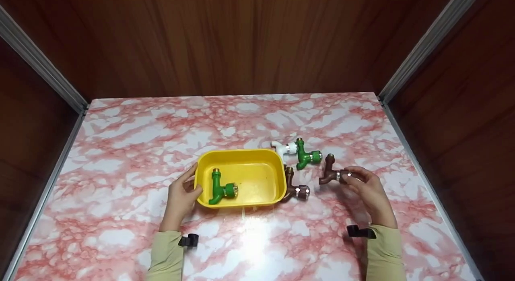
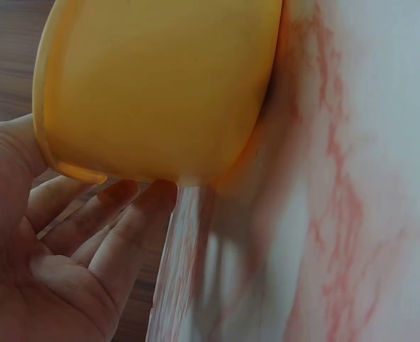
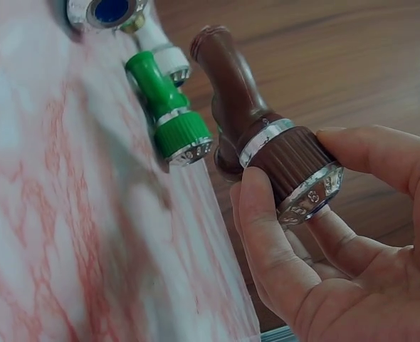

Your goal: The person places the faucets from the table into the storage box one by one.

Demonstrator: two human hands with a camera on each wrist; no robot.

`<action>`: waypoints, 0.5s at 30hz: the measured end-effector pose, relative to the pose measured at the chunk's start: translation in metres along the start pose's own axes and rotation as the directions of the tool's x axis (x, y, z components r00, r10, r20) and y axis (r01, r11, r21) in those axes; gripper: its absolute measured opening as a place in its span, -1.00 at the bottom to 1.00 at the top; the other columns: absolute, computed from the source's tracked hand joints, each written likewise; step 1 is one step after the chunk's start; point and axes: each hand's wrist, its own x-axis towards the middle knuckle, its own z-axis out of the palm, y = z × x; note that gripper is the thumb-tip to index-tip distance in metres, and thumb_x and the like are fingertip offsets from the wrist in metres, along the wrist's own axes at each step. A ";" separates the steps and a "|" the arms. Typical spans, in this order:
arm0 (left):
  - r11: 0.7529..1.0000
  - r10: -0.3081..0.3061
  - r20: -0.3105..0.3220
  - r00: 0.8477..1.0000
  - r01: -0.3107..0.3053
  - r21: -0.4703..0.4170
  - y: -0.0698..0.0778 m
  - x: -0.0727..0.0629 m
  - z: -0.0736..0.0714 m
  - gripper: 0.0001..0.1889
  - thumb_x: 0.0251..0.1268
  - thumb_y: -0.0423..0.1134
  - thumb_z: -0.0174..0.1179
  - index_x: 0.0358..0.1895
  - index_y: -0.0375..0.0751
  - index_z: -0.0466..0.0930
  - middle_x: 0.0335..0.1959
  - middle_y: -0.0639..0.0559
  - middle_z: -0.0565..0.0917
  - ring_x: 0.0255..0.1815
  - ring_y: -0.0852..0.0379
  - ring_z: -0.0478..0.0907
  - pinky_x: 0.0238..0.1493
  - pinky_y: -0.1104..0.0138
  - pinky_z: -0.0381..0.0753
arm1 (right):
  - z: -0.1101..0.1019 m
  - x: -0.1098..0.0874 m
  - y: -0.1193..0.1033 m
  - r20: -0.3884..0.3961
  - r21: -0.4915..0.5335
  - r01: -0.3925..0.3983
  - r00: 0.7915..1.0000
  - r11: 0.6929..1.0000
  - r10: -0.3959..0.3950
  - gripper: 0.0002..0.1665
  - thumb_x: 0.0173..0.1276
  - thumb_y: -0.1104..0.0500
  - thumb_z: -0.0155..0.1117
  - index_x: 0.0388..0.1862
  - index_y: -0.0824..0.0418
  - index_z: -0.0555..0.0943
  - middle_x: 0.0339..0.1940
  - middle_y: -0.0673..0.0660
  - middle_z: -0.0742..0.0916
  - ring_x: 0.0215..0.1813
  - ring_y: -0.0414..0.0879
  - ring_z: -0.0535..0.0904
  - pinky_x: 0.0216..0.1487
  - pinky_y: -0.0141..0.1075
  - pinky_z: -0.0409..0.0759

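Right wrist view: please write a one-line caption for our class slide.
The right grip holds a brown tap by its ribbed knob, near a green tap.

You are in a booth-like workspace, where wood-grain panels (image 1: 257, 43) left, right and far, with metal strips (image 1: 427, 43), border your marbled counter (image 1: 132, 144).
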 end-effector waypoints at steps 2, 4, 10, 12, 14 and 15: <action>1.000 -0.003 -0.001 1.000 0.003 0.001 0.000 0.000 0.000 -0.27 0.06 -0.60 0.13 0.35 0.02 0.40 0.24 -0.06 0.49 0.05 -0.04 0.56 -0.05 0.37 0.62 | 0.001 0.000 -0.001 0.000 -0.002 0.000 1.000 1.000 0.000 -0.59 0.26 0.35 0.30 0.05 0.50 0.46 -0.19 0.08 0.69 -0.22 -0.15 0.66 -0.12 -0.28 0.67; 1.000 -0.002 0.000 1.000 0.002 -0.001 0.001 0.000 0.000 -0.28 0.06 -0.60 0.13 0.35 0.02 0.40 0.24 -0.06 0.48 0.05 -0.05 0.57 -0.04 0.38 0.61 | 0.001 0.000 -0.001 0.003 -0.011 0.000 1.000 1.000 0.001 -0.58 0.27 0.35 0.30 0.06 0.50 0.45 -0.19 0.07 0.69 -0.22 -0.15 0.66 -0.14 -0.31 0.67; 1.000 0.010 0.000 1.000 -0.010 -0.012 0.002 0.000 0.000 -0.31 0.08 -0.60 0.13 0.34 -0.02 0.42 0.19 -0.15 0.50 0.06 -0.12 0.56 -0.04 0.38 0.60 | 0.004 0.000 -0.003 0.014 -0.018 -0.005 1.000 1.000 0.005 -0.54 0.27 0.33 0.31 0.08 0.52 0.43 -0.20 0.09 0.69 -0.22 -0.14 0.67 -0.11 -0.25 0.67; 1.000 0.013 -0.001 1.000 -0.013 -0.012 0.002 -0.001 0.000 -0.31 0.09 -0.60 0.13 0.34 -0.03 0.42 0.20 -0.15 0.50 0.06 -0.11 0.56 -0.04 0.38 0.60 | 0.005 0.000 -0.004 0.017 -0.024 -0.005 1.000 1.000 0.005 -0.52 0.26 0.32 0.31 0.10 0.53 0.43 -0.19 0.11 0.68 -0.22 -0.13 0.67 -0.09 -0.23 0.66; 1.000 0.015 0.000 1.000 -0.015 -0.009 0.002 -0.001 0.000 -0.30 0.08 -0.60 0.13 0.35 -0.03 0.41 0.20 -0.12 0.50 0.06 -0.09 0.56 -0.05 0.38 0.61 | 0.005 0.000 -0.004 0.018 -0.033 -0.005 1.000 0.999 0.005 -0.50 0.27 0.32 0.31 0.11 0.54 0.42 -0.18 0.12 0.68 -0.22 -0.13 0.67 -0.08 -0.22 0.66; 1.000 0.015 0.001 1.000 -0.015 -0.009 0.002 -0.001 0.000 -0.30 0.08 -0.61 0.13 0.35 -0.03 0.41 0.21 -0.11 0.50 0.06 -0.09 0.56 -0.05 0.37 0.61 | 0.006 0.000 -0.004 0.019 -0.039 -0.004 1.000 0.999 0.005 -0.49 0.27 0.31 0.31 0.12 0.54 0.41 -0.17 0.13 0.68 -0.21 -0.13 0.67 -0.07 -0.21 0.66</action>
